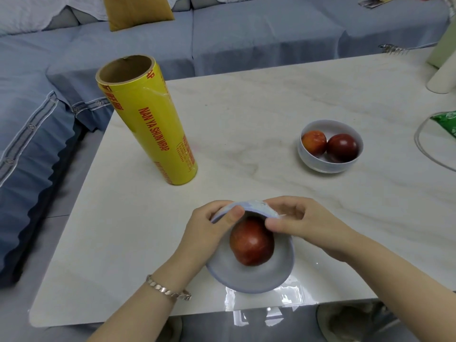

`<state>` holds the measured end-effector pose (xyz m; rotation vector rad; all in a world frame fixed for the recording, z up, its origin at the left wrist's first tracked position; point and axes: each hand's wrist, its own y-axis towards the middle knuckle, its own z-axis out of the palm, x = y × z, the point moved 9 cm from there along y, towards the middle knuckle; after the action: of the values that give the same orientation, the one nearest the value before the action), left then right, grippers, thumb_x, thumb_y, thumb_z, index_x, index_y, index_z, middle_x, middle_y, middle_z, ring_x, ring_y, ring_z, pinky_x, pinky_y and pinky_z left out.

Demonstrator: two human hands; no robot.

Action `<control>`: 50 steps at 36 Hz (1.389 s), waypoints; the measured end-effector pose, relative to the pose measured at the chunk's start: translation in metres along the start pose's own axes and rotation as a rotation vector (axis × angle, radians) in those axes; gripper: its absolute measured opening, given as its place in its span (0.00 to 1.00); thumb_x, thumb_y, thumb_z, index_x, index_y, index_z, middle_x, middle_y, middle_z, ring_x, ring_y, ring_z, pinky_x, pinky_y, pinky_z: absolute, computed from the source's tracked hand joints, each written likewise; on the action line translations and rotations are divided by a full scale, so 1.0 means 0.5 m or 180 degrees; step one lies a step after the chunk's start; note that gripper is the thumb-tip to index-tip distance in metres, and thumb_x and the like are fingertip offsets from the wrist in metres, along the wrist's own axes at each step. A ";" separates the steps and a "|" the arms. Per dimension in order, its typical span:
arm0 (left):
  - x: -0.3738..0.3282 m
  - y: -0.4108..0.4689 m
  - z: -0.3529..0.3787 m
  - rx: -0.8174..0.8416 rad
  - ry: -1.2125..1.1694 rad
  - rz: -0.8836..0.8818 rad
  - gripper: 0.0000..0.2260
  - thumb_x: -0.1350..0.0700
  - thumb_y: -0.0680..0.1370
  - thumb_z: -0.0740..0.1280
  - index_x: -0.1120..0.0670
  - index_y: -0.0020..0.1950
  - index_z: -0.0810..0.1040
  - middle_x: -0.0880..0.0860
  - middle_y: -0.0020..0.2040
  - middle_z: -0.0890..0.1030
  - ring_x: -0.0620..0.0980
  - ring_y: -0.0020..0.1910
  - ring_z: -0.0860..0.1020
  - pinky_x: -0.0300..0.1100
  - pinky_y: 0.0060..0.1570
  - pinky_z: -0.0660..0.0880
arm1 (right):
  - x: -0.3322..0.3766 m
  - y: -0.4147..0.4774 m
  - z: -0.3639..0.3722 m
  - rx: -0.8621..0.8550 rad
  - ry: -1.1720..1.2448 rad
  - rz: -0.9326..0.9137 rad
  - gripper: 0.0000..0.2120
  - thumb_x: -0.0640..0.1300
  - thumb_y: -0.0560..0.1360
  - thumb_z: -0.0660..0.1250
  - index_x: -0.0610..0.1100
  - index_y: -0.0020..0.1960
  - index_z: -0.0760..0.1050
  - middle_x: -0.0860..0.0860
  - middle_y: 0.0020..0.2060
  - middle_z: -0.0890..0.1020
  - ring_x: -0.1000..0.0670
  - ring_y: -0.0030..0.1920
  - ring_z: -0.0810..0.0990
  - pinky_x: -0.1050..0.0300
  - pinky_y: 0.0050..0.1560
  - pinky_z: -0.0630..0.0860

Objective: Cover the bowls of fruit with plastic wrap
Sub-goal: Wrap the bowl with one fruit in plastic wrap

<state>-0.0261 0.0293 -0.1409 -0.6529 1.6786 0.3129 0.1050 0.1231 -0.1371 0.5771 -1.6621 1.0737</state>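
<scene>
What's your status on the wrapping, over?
Left hand, right hand pinching wrap at far rim of near bowl. Far bowl uncovered. Roll stands clear.

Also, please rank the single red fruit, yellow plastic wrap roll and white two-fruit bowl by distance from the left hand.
1. Single red fruit, in the bowl the left hand grips.
2. Yellow plastic wrap roll, back left.
3. White two-fruit bowl, back right.

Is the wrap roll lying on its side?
No, the roll stands on end on the table, beyond the near bowl held by the left hand and right hand.
</scene>
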 end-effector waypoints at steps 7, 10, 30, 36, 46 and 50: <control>-0.020 -0.017 -0.002 -0.0187 0.0154 0.0203 0.18 0.37 0.57 0.69 0.44 0.42 0.80 0.39 0.41 0.84 0.36 0.43 0.80 0.28 0.45 0.73 | 0.042 0.034 -0.011 -0.0051 -0.0702 0.0283 0.13 0.48 0.71 0.70 0.37 0.42 0.81 0.42 0.38 0.82 0.52 0.40 0.76 0.52 0.50 0.77; -0.026 -0.020 -0.005 -0.0223 0.0237 0.0248 0.20 0.37 0.56 0.70 0.43 0.43 0.80 0.39 0.43 0.83 0.36 0.44 0.80 0.28 0.46 0.73 | 0.044 0.041 -0.014 0.0087 -0.1009 0.0579 0.12 0.49 0.71 0.69 0.40 0.39 0.80 0.47 0.33 0.75 0.52 0.37 0.71 0.63 0.36 0.71; -0.020 -0.043 0.002 0.0002 0.0428 0.0210 0.20 0.37 0.54 0.70 0.40 0.44 0.79 0.40 0.47 0.82 0.33 0.47 0.79 0.24 0.47 0.71 | -0.009 0.039 0.003 0.0349 -0.0138 0.1260 0.17 0.48 0.77 0.62 0.44 0.31 0.71 0.51 0.24 0.71 0.54 0.27 0.64 0.66 0.30 0.62; -0.021 -0.044 0.003 0.0058 0.0527 0.0234 0.20 0.37 0.54 0.71 0.39 0.43 0.78 0.39 0.45 0.82 0.33 0.46 0.79 0.24 0.47 0.71 | -0.028 0.019 0.009 0.0742 -0.0169 0.1794 0.16 0.55 0.70 0.67 0.42 0.38 0.73 0.53 0.21 0.70 0.58 0.21 0.66 0.70 0.22 0.59; -0.022 -0.048 0.020 0.0152 0.0706 0.0340 0.20 0.36 0.54 0.71 0.36 0.44 0.76 0.38 0.46 0.80 0.31 0.47 0.77 0.22 0.47 0.69 | -0.053 -0.003 0.006 0.1002 -0.0360 0.2197 0.17 0.53 0.68 0.71 0.44 0.29 0.70 0.51 0.19 0.70 0.56 0.19 0.68 0.69 0.21 0.60; -0.026 -0.048 0.025 0.0153 0.0771 0.0389 0.20 0.36 0.54 0.70 0.36 0.44 0.75 0.37 0.46 0.80 0.30 0.47 0.76 0.21 0.46 0.68 | -0.055 -0.013 0.007 0.1125 -0.0416 0.2379 0.17 0.55 0.68 0.70 0.44 0.31 0.71 0.52 0.18 0.71 0.57 0.19 0.68 0.69 0.21 0.61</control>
<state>-0.0010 0.0202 -0.1274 -0.5709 1.9567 0.2880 0.1179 0.1133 -0.1605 0.2348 -1.8641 1.9286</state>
